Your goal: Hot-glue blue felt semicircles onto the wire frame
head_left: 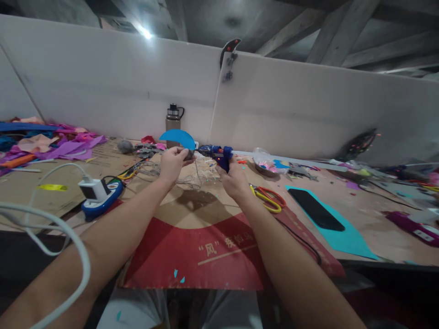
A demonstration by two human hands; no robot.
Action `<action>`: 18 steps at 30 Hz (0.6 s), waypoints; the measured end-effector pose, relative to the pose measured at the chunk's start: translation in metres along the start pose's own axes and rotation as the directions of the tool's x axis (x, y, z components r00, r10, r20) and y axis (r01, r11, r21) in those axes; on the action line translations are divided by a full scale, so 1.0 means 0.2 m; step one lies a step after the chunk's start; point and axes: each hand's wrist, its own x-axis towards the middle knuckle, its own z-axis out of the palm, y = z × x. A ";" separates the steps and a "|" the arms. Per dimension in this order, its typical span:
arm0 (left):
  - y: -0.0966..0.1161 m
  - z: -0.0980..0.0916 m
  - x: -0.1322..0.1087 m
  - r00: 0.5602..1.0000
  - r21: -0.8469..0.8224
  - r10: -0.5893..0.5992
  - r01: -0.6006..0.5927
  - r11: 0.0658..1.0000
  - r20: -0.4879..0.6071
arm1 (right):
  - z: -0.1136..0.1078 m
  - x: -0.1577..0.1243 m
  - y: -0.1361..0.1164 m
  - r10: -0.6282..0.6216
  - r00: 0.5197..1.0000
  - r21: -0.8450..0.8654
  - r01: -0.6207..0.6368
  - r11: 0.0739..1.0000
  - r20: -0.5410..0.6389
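My right hand [233, 177] is wrapped round the handle of a blue hot glue gun [223, 157], with a long white glue stick [254, 156] coming out of its back end. The nozzle points left, close to my left hand [173, 163]. In the fingers of that hand is a small dark grey piece [189, 155], and a curved blue sheet piece [178, 136] stands out above it. Whether nozzle and piece touch, I cannot tell. Thin grey string [192, 183] hangs and lies beneath.
Yellow and red scissors [269, 199] and a black phone [315, 209] on turquoise sheet [356, 244] lie right. A blue power strip [103, 201] with a white charger [93, 189] and cable sits left. Behind stand a bottle [173, 122] and a white partition [120, 82]; purple scraps [72, 148] lie far left.
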 end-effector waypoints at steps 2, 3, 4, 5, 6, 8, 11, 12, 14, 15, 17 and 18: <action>0.00 0.00 0.00 1.000 -0.030 -0.019 0.019 0.999 -0.005 | 0.00 0.01 0.01 0.026 1.000 0.002 -0.026 1.000 -0.012; 0.00 0.00 0.01 1.000 -0.042 -0.030 0.030 0.999 -0.007 | 0.00 0.01 0.02 0.035 0.999 0.011 -0.035 0.999 -0.022; 0.01 -0.01 0.01 0.999 -0.051 -0.042 0.042 0.998 -0.007 | 0.01 0.02 0.04 0.040 0.998 0.027 -0.039 0.999 -0.039; 0.01 -0.01 0.01 0.999 -0.059 -0.053 0.053 0.997 -0.005 | 0.02 0.02 0.06 0.047 0.997 0.049 -0.044 0.998 -0.057; 0.01 -0.01 0.01 0.998 -0.067 -0.063 0.063 0.996 0.000 | 0.03 0.03 0.09 0.064 0.996 0.076 -0.059 0.995 -0.065; 0.00 -0.01 0.01 0.997 -0.085 -0.079 0.081 0.993 0.018 | 0.06 0.04 0.15 0.161 0.987 0.136 -0.155 0.978 -0.030; 0.00 0.00 0.01 0.995 -0.097 -0.094 0.098 0.991 0.044 | 0.11 0.05 0.22 0.368 0.916 0.162 -0.392 0.906 0.160; 0.00 0.00 0.01 0.994 -0.089 -0.093 0.097 0.991 0.049 | 0.11 0.05 0.24 0.403 0.891 0.138 -0.435 0.890 0.210; 0.00 0.01 -0.01 0.996 -0.045 -0.075 0.078 0.996 0.053 | 0.11 0.04 0.27 0.408 0.884 0.036 -0.426 0.904 0.226; 0.00 0.02 -0.01 0.997 -0.008 -0.051 0.051 0.999 0.050 | 0.09 0.05 0.27 0.392 0.901 -0.045 -0.390 0.919 0.187; 0.01 0.03 -0.03 0.999 0.100 0.031 -0.035 0.994 0.035 | 0.06 0.05 0.26 0.323 0.945 -0.217 -0.304 0.927 0.053; 0.01 0.03 -0.04 0.996 0.167 0.079 -0.083 0.983 0.029 | 0.05 0.05 0.24 0.273 0.962 -0.267 -0.267 0.926 -0.013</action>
